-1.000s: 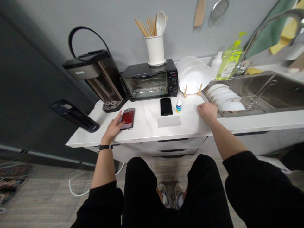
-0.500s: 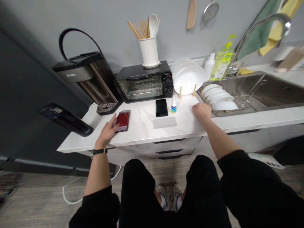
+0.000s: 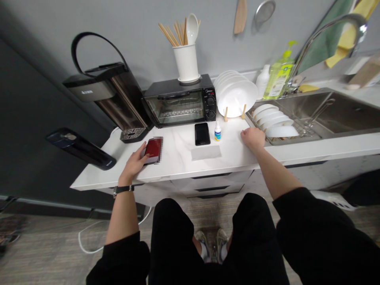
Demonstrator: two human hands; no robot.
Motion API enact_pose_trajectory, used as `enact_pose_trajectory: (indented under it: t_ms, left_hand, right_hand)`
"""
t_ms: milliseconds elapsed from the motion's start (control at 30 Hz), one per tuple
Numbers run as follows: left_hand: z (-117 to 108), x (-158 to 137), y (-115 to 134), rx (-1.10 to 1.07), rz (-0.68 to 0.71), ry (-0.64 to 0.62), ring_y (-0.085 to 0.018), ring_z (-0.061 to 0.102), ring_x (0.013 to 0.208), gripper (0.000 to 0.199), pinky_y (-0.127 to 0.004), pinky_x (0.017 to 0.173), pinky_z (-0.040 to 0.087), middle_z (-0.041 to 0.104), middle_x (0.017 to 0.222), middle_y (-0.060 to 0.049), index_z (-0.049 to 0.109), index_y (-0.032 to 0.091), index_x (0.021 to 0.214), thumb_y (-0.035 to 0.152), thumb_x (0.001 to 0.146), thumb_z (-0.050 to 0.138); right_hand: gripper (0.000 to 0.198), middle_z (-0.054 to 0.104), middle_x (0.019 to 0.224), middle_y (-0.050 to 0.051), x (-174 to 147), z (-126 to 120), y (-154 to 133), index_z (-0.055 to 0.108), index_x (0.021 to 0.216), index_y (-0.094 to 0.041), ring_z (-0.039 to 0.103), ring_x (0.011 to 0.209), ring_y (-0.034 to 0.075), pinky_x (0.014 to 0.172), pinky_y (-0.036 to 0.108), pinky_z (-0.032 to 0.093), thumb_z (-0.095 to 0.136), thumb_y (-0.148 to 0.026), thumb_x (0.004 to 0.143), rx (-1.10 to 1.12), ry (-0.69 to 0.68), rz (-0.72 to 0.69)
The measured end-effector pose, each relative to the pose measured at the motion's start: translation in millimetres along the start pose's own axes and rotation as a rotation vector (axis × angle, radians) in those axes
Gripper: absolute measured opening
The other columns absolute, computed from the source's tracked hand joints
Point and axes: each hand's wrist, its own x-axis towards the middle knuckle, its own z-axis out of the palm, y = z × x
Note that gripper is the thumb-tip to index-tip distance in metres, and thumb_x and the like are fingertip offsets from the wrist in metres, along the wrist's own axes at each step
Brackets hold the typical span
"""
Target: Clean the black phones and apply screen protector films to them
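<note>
My left hand (image 3: 135, 161) rests on the countertop, its fingers and thumb around the left side of a flat, phone-sized object (image 3: 153, 148) with a red face and a pale lower band. Blurred squares cover this object's right edge. On the right, near the sink, my right hand (image 3: 253, 138) lies on the counter as a closed fist, with nothing seen in it. Between the hands are a black smartphone (image 3: 202, 133) lying flat, a small white spray bottle (image 3: 217, 132) with a blue and yellow label standing upright, and a flat light-grey cloth (image 3: 206, 152) in front of them.
Behind stand a water dispenser (image 3: 115, 99), a toaster oven (image 3: 178, 105) bearing a utensil holder (image 3: 187, 63), and racked plates (image 3: 236, 95). A dark cylinder (image 3: 81, 149) lies at left. Bowls (image 3: 280, 131) sit by the sink (image 3: 341, 109); a soap bottle (image 3: 277, 79) stands behind.
The view has shifted very slightly. Both hands and the things on the counter stay in place.
</note>
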Motion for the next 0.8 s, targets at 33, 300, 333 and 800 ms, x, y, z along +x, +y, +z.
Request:
enact_pose_trajectory:
  t_ms: [33, 300, 333, 800]
  left_hand:
    - [0.0, 0.1, 0.0, -0.004, -0.004, -0.011, -0.035, 0.052, 0.148, 0.076, -0.051, 0.125, 0.036, 0.049, 0.166, -0.01, 0.037, 0.022, 0.169, 0.048, 0.099, 0.054]
    - [-1.5, -0.2, 4.1, -0.023, -0.015, -0.021, -0.036, 0.051, 0.149, 0.079, -0.052, 0.128, 0.034, 0.051, 0.165, -0.012, 0.037, 0.02, 0.168, 0.048, 0.097, 0.055]
    - [-1.9, -0.8, 5.6, -0.023, -0.015, -0.019, -0.036, 0.051, 0.149, 0.079, -0.053, 0.128, 0.034, 0.051, 0.165, -0.012, 0.037, 0.019, 0.168, 0.049, 0.096, 0.055]
    - [-1.3, -0.6, -1.3, -0.02, 0.004, -0.015, -0.036, 0.046, 0.153, 0.078, -0.052, 0.129, 0.032, 0.047, 0.168, -0.013, 0.04, 0.018, 0.167, 0.049, 0.097, 0.056]
  right_hand:
    - [0.046, 0.08, 0.107, 0.025, 0.1, 0.0, 0.0, 0.082, 0.11, -0.01, 0.077, 0.103, 0.036, 0.086, 0.042, 0.057, 0.046, -0.038, 0.102, -0.002, 0.002, -0.001]
    - [0.046, 0.08, 0.109, 0.024, -1.5, -4.4, -2.3, 0.082, 0.111, -0.01, 0.077, 0.104, 0.035, 0.087, 0.04, 0.057, 0.046, -0.037, 0.103, -0.007, -0.024, 0.004]
    - [0.046, 0.08, 0.109, 0.024, -2.0, -4.8, -2.5, 0.082, 0.11, -0.01, 0.077, 0.103, 0.035, 0.087, 0.041, 0.057, 0.046, -0.037, 0.103, -0.008, -0.024, 0.005]
    - [0.047, 0.08, 0.108, 0.024, -1.3, -3.4, -0.3, 0.082, 0.11, -0.01, 0.077, 0.099, 0.035, 0.083, 0.043, 0.056, 0.045, -0.037, 0.101, -0.001, -0.021, -0.01]
